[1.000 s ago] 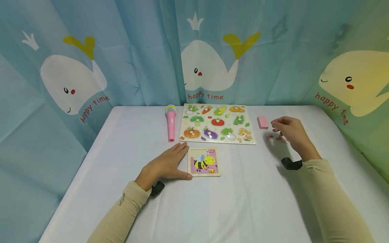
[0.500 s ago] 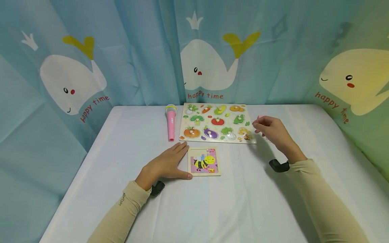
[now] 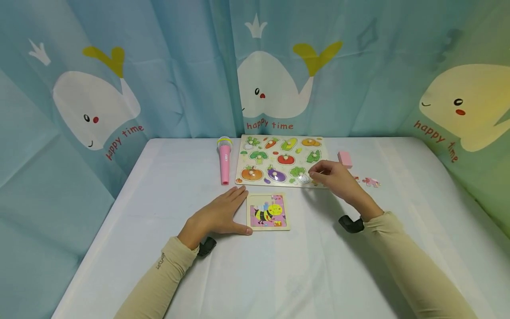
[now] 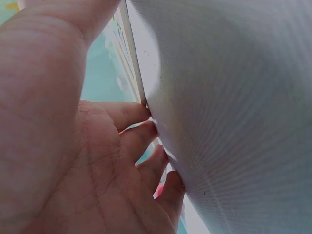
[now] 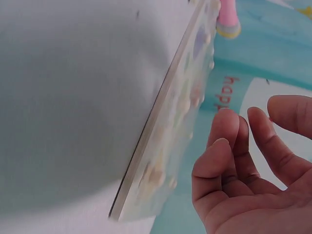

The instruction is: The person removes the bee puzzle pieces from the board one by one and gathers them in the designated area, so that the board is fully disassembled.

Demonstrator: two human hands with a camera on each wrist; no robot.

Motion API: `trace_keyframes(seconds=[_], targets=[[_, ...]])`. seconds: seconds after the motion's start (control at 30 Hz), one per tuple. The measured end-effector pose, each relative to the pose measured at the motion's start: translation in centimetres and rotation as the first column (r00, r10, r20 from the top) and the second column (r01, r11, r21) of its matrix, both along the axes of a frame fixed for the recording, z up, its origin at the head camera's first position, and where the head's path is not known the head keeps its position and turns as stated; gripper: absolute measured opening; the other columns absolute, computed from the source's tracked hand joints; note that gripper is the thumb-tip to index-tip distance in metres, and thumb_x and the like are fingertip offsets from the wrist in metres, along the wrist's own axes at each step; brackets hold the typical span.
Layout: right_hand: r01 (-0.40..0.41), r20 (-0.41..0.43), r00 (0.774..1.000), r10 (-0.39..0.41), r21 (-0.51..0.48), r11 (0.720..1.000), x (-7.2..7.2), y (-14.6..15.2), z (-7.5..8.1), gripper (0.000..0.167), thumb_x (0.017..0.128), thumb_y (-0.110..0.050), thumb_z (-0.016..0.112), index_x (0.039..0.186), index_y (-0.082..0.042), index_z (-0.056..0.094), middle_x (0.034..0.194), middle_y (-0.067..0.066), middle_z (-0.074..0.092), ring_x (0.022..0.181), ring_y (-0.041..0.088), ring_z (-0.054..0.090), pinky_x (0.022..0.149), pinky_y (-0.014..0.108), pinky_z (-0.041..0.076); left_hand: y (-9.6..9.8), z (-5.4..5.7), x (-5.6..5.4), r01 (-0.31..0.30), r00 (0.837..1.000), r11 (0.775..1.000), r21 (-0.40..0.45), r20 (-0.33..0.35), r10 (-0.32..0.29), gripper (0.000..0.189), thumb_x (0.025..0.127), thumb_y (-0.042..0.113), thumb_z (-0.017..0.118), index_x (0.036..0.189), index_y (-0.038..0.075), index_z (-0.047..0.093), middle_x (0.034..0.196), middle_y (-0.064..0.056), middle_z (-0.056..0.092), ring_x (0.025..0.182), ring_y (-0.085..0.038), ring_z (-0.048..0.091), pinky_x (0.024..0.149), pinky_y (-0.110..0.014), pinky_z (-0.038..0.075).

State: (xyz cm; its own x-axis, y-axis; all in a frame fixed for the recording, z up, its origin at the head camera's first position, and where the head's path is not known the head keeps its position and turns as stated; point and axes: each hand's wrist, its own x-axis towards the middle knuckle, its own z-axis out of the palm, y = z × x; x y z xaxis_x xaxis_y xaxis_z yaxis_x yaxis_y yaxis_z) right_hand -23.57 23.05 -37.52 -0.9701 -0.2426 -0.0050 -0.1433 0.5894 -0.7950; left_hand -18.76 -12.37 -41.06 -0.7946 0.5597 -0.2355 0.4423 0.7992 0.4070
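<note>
A square wooden jigsaw puzzle [image 3: 268, 212] with a bee picture lies on the table, bare wood showing along its upper left. My left hand [image 3: 218, 217] rests flat at its left side, fingers spread, thumb at the lower corner and fingertips at the upper corner. My right hand [image 3: 332, 179] hovers over the near right part of the vegetable peg board [image 3: 264, 146]. Thumb and index finger pinch a small puzzle piece [image 5: 271, 118], of which only a reddish sliver shows in the right wrist view. The other fingers are curled.
Loose pink puzzle pieces [image 3: 371, 182] lie right of the peg board, partly behind my right forearm. A pink block [image 3: 345, 159] sits just beyond them. A pink toy microphone [image 3: 225, 161] lies left of the board. A whale-print curtain [image 3: 191, 79] hangs behind the table.
My right hand has moved left from above the loose pieces to over the peg board's near right corner, uncovering the pink block and pieces. My left hand has stayed beside the bee puzzle.
</note>
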Motion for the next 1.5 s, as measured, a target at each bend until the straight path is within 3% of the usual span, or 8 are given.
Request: trace_keyframes(seconds=[0.43, 0.67, 1.2, 1.5], targets=[[-0.137, -0.04, 0.99, 0.138, 0.008, 0.99, 0.6, -3.7, -1.3, 0.014, 0.102, -0.011, 0.071, 0.108, 0.0, 0.076, 0.101, 0.008, 0.072, 0.094, 0.024, 0.065, 0.08, 0.032, 0.052, 0.0, -0.2, -0.2, 0.005, 1.0, 1.0, -0.005, -0.005, -0.005, 0.114, 0.09, 0.059, 0.082, 0.171, 0.004, 0.023, 0.178, -0.01, 0.016, 0.164, -0.03, 0.011, 0.13, -0.047, 0.017], [-0.177, -0.038, 0.983, 0.178, 0.041, 0.983, 1.1, -5.4, -1.5, 0.013, 0.101, -0.01, 0.072, 0.108, 0.0, 0.077, 0.101, 0.007, 0.071, 0.093, 0.026, 0.063, 0.081, 0.038, 0.052, -0.1, -0.2, -0.2, 0.003, 1.0, 1.0, -0.009, 0.001, -0.003, 0.114, 0.09, 0.059, 0.082, 0.171, 0.005, 0.022, 0.179, -0.009, 0.014, 0.164, -0.03, 0.009, 0.13, -0.047, 0.016], [-0.349, -0.006, 0.936, 0.352, 0.117, 0.93, 1.2, -6.6, -2.6, 0.013, 0.097, -0.003, 0.075, 0.109, -0.001, 0.076, 0.091, 0.002, 0.064, 0.084, 0.021, 0.055, 0.076, 0.034, 0.047, -0.1, -0.4, -0.4, 0.008, 1.0, 1.0, -0.017, -0.016, -0.009, 0.114, 0.09, 0.063, 0.08, 0.171, 0.006, 0.022, 0.179, -0.008, 0.015, 0.164, -0.029, 0.01, 0.13, -0.047, 0.016], [-0.386, -0.018, 0.92, 0.392, 0.142, 0.912, 1.3, -7.4, -3.0, 0.012, 0.096, -0.002, 0.074, 0.107, -0.003, 0.078, 0.09, 0.0, 0.066, 0.085, 0.019, 0.056, 0.076, 0.036, 0.049, -0.1, -0.2, -0.4, 0.011, 1.0, 1.0, -0.014, -0.006, -0.011, 0.114, 0.091, 0.062, 0.08, 0.171, 0.005, 0.021, 0.179, -0.01, 0.014, 0.164, -0.03, 0.009, 0.13, -0.047, 0.016]])
